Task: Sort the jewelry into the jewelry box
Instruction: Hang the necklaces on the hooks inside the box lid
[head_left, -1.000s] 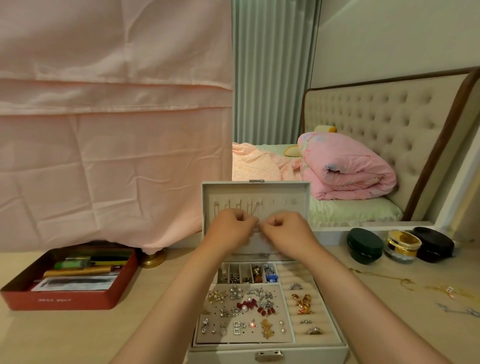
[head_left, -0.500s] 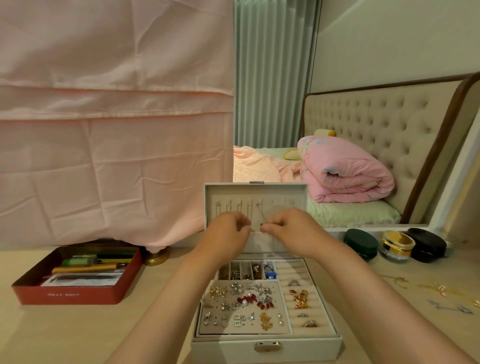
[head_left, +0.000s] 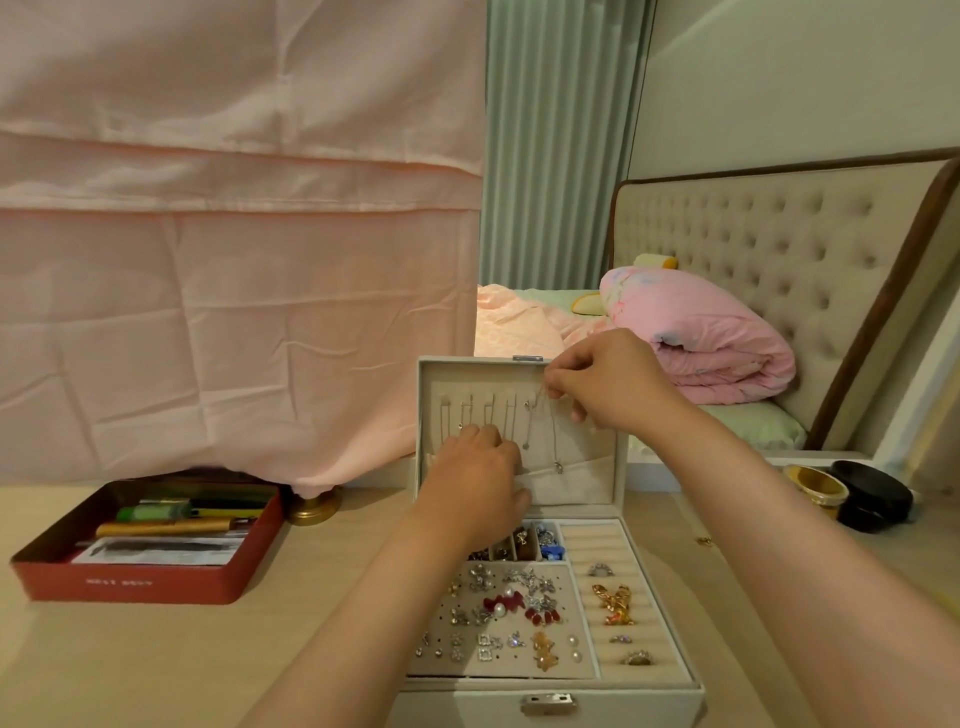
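Against the raised lid (head_left: 597, 467) of the jewelry box (head_left: 457, 709), the left hand (head_left: 475, 478) rests low with curled fingers, its hold unclear. The necklace (head_left: 555, 441) hangs straight down, its top pinched by the nearer right hand (head_left: 608, 387).

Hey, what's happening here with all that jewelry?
A person is sorting jewelry into an open jewelry box on a table. Their right hand pinches a thin necklace near the hooks at the top of the upright lid, its pendant hanging down. Their left hand rests against the lid lower down. Earrings and rings already sit in the tray below.
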